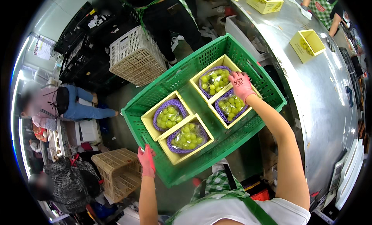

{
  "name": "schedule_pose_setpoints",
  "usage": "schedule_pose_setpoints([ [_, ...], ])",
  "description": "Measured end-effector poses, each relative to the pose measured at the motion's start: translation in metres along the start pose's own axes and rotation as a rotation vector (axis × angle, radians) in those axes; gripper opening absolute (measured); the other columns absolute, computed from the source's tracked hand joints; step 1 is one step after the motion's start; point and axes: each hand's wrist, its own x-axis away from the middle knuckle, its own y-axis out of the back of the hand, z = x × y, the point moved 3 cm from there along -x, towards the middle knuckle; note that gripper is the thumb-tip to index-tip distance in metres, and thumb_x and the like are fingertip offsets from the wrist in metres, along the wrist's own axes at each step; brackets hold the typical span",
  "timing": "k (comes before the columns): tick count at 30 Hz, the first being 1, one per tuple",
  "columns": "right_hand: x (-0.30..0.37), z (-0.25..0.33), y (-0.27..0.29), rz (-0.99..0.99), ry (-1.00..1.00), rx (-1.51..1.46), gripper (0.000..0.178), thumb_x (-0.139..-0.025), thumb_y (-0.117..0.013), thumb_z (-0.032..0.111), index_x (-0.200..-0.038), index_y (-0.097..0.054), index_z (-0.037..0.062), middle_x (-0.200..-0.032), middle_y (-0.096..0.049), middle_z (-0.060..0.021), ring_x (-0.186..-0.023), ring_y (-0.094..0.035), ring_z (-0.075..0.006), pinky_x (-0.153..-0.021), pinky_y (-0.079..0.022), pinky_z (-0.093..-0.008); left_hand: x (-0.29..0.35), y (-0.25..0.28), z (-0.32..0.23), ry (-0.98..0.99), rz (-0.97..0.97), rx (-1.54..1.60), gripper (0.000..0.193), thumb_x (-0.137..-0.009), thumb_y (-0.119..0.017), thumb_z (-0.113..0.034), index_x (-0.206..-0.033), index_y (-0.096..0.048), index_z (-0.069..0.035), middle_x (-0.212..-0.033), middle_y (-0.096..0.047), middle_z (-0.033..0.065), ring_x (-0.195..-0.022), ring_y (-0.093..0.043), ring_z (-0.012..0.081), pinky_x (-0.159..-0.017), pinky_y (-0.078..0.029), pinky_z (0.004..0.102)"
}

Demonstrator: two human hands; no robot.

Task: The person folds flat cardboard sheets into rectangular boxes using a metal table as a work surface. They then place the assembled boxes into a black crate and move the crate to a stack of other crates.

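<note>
A green plastic crate is in front of me, tilted across the view. Inside stand yellow boxes in two pairs, each holding green grapes in clear wrap and purple foam net. On the left are a farther box and a nearer box; on the right, a farther box and a nearer box. My right hand, in a pink glove, grips the right-hand end of the farther right box, partly hiding its grapes. My left hand, also pink-gloved, holds the crate's left rim.
To my right curves a metal table bearing yellow boxes of grapes. A beige crate stands beyond the green one, and a tan crate lies left. Several people work around; one person bends at the left.
</note>
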Motion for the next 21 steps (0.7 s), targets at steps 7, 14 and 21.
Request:
schedule_pose_setpoints([
  [7, -0.014, -0.008, -0.061, 0.385, 0.25, 0.116, 0.019, -0.081, -0.05, 0.012, -0.096, -0.061, 0.0147, -0.097, -0.062, -0.0045, -0.095, -0.058, -0.0218, -0.093, -0.037, -0.0406, -0.005, 0.002, 0.003, 0.036, 0.064, 0.064, 0.005, -0.09, -0.054, -0.009, -0.09, -0.049, -0.007, -0.066, -0.046, -0.0017, -0.054, -0.043, 0.0072, -0.047, -0.035, 0.022],
  [14, 0.005, -0.003, -0.038, 0.515, 0.262, -0.006, 0.027, -0.079, -0.062, 0.03, -0.1, -0.058, 0.0147, -0.096, -0.062, -0.0032, -0.094, -0.059, -0.021, -0.078, -0.043, -0.037, 0.002, 0.001, -0.004, 0.039, -0.021, 0.01, 0.006, -0.089, -0.056, -0.012, -0.088, -0.051, -0.008, -0.065, -0.043, -0.0025, -0.055, -0.041, 0.009, -0.047, -0.034, 0.0256],
  [21, 0.029, -0.002, -0.029, 0.445, 0.241, -0.127, 0.03, -0.079, -0.062, 0.036, -0.096, -0.056, 0.0114, -0.095, -0.061, -0.0052, -0.095, -0.057, -0.0233, -0.079, -0.045, -0.0371, -0.001, 0.0, -0.004, 0.049, 0.017, 0.047, 0.006, -0.089, -0.056, -0.011, -0.09, -0.05, -0.009, -0.067, -0.044, -0.0033, -0.056, -0.042, 0.0065, -0.046, -0.036, 0.0229],
])
